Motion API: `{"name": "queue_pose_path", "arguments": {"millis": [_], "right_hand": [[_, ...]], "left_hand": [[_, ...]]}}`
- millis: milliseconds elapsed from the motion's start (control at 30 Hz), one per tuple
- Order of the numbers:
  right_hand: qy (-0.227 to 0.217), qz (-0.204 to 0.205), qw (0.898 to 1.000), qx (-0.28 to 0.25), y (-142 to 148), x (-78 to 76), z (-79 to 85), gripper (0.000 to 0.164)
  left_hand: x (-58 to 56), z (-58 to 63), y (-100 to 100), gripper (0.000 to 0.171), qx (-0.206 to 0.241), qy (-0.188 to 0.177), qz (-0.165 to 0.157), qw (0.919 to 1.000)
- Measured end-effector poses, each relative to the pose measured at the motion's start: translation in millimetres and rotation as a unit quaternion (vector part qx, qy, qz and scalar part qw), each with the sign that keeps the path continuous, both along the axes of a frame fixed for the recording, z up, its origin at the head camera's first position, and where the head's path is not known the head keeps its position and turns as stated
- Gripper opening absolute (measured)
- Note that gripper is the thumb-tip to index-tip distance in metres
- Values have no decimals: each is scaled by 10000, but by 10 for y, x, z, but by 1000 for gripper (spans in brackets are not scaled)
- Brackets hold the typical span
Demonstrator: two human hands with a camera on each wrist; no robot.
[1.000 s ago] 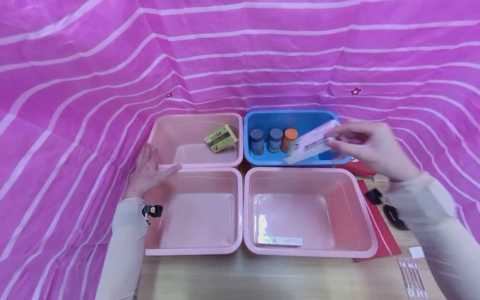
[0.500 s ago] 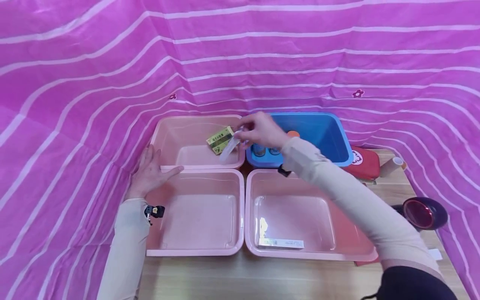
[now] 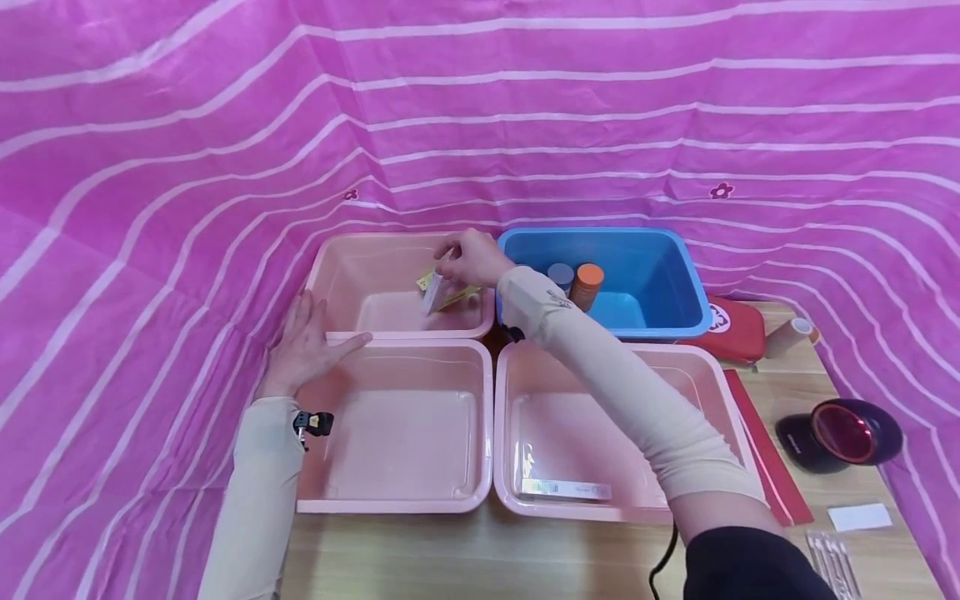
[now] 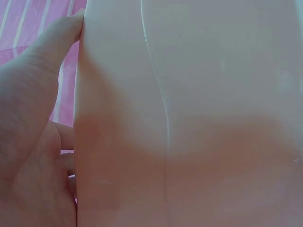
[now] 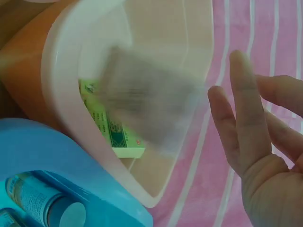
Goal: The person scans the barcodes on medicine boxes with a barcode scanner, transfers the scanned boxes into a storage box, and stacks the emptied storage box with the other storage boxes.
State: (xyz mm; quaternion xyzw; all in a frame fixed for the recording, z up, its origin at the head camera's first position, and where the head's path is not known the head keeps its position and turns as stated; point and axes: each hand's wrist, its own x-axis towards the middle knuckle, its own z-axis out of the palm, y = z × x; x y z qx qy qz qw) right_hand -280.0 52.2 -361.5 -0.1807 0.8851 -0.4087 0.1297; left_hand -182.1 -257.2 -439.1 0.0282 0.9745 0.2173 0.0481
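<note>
My right hand (image 3: 477, 258) is over the far-left pink bin (image 3: 352, 258). In the right wrist view its fingers are spread and apart from a blurred pale box (image 5: 147, 101), which is in the air above the bin. Below that box lies a yellow-green box (image 5: 116, 130), partly hidden in the head view. My left hand (image 3: 302, 346) rests against the left side of the pink bins, thumb stretched along their adjoining rims. The left wrist view shows its fingers outside the pink wall (image 4: 189, 118).
A blue bin (image 3: 693, 292) holds several bottles, one with an orange cap (image 3: 589, 274). The near-right pink bin (image 3: 731, 492) contains a thin white box (image 3: 566, 489). On the right are a red case (image 3: 738, 329), a black device (image 3: 847, 432) and cotton swabs (image 3: 834, 567).
My right hand carried the pale box from above the blue bin leftward to the far-left pink bin and let it go. The left hand stayed in place.
</note>
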Motion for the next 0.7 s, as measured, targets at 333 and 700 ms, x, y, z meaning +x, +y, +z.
{"name": "queue_pose_path", "arguments": {"millis": [333,700], "right_hand": [[-5,243,9996,-169,301,378,30,18],[-801,2032,9757,-160,1018,1427,-255,10]], "left_hand": [[-6,50,-38,116,-69,-12,-15,10000],[7,49,-86,115,-62,-21,-86,9999]]}}
